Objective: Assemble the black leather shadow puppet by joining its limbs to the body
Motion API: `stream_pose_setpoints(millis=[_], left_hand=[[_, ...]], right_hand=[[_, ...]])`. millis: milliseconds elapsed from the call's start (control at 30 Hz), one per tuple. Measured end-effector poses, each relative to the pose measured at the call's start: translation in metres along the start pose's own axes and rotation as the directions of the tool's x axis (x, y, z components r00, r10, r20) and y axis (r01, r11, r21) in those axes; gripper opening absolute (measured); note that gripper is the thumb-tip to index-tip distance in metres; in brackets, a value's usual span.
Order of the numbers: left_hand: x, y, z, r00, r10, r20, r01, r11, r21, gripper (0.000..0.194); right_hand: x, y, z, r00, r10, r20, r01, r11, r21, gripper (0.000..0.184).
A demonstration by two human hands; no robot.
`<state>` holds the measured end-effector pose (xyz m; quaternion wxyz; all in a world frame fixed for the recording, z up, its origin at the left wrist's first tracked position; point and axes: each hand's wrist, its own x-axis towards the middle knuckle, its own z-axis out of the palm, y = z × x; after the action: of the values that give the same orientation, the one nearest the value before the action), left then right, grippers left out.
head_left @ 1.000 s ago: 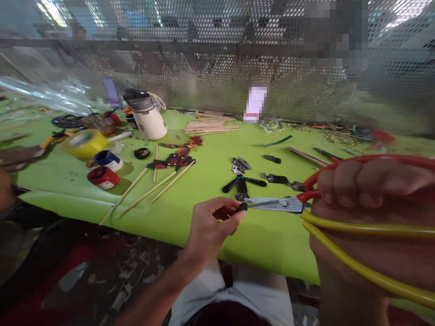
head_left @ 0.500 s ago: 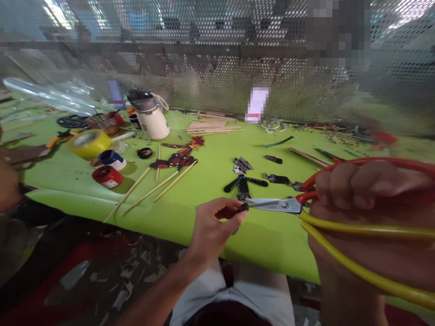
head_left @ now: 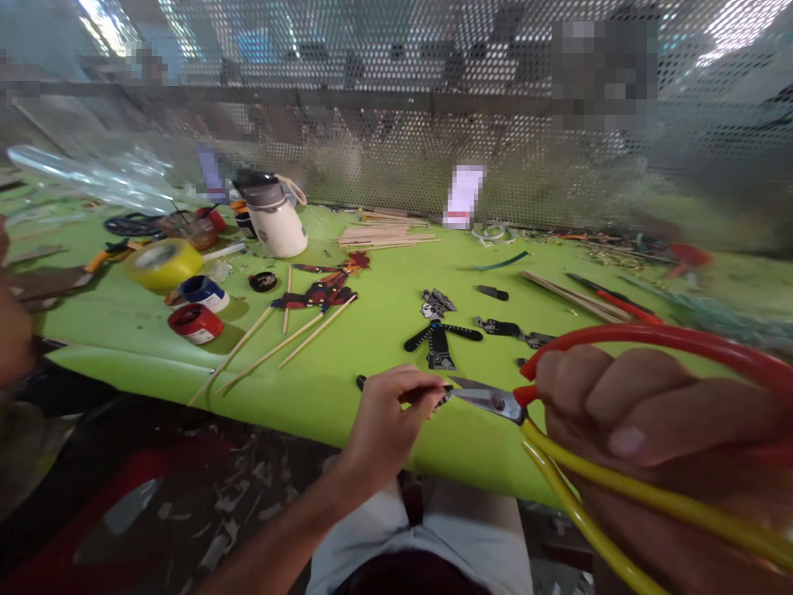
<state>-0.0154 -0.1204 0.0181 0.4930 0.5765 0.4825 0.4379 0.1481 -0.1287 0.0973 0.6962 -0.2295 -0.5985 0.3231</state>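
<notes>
Left hand [head_left: 387, 417], fingertips nearly together, pinches a small black piece [head_left: 444, 397].
The right hand [head_left: 644, 405] curls round red-handled silver metal scissors [head_left: 497, 402], blades a bit apart, tips beside the left grip.

Through the head camera I see a bare left hand [head_left: 389, 413] and a bare left forearm [head_left: 303, 525], uncovered down to where the picture cuts it off. The right hand [head_left: 619, 405] is bare too, its fingernails short where I can make them out. Below, I get pale grey, nearly white cloth trousers [head_left: 474, 516], softly creased at the lap and thighs. Over the waist I see the rounded lower edge of a very dark, maroon-tinged top [head_left: 409, 574], its fabric too shadowed for me to read.
</notes>
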Motion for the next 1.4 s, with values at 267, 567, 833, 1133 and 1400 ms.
stream_pose_setpoints(millis=[267,567,833,1133,1400], left_hand=[[0.002,-0.003,-0.001,0.995,0.050,0.087,-0.071,0.965,0.253,0.017],[0.001,-0.022,0.007,0.989,-0.033,0.146,-0.043,0.872,0.488,0.021],[0.001,-0.021,0.009,0.989,-0.095,0.109,0.014,0.815,0.579,0.021],[0.013,-0.006,0.012,0.982,-0.128,0.136,-0.002,0.719,0.695,0.018],[0.022,-0.012,0.011,0.968,-0.179,0.176,-0.002,0.695,0.719,0.021]], right_hand=[[-0.016,0.021,-0.008,0.991,-0.056,0.123,0.032,0.981,0.193,0.043],[-0.036,0.037,-0.010,0.989,0.046,0.143,-0.074,0.977,0.198,0.023],[-0.039,0.044,-0.015,0.995,0.053,0.080,-0.065,0.985,0.160,0.013],[-0.032,0.048,-0.013,0.989,0.124,0.086,-0.129,0.990,0.057,0.024],[-0.027,0.056,-0.015,0.974,0.173,0.148,-0.185,0.980,0.071,0.035]])
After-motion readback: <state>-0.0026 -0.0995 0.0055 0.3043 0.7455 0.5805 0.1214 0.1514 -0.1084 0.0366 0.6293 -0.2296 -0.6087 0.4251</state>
